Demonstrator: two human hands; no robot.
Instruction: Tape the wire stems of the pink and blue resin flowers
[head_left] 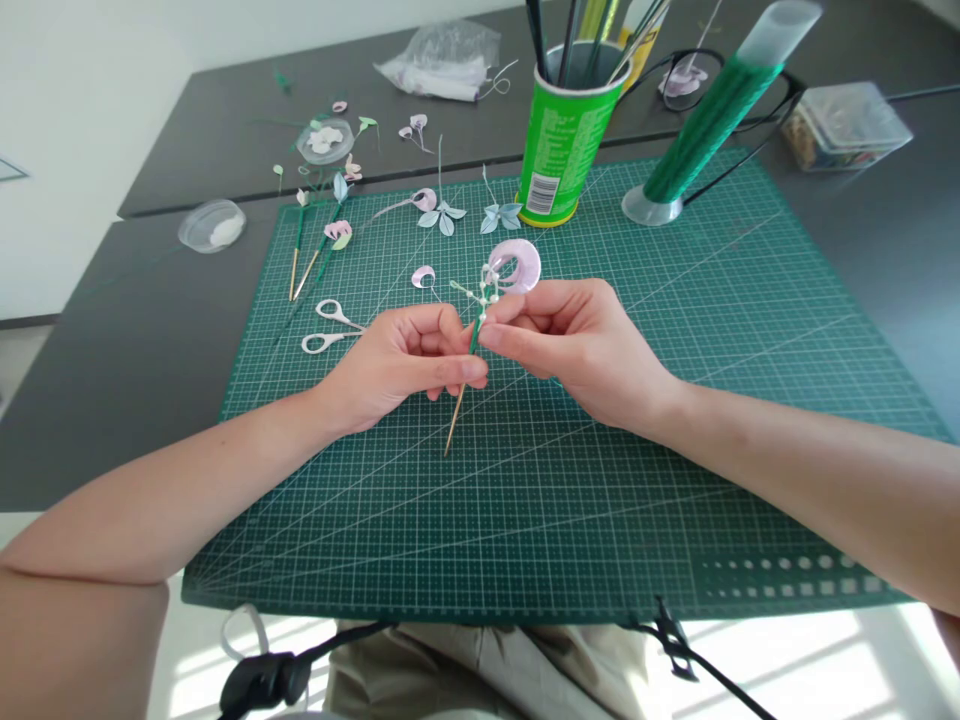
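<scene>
My left hand is closed, thumb and fingers pinching a thin wooden stick whose upper part is wrapped in green. The stick is tilted, its bare pointed end down over the mat. At its top is a pale green sprig with white beads. My right hand is closed too, thumb and forefinger pinching at the base of that sprig, close to the left fingertips. Just behind the right fingers shows a lilac ring-shaped piece, partly hidden. White-handled scissors lie by my left hand, their blades partly covered.
A green cutting mat lies on the dark table. On it stand a green can of sticks and a tall green-filled tube. Several small paper-like flowers, shallow dishes and a clear box lie around.
</scene>
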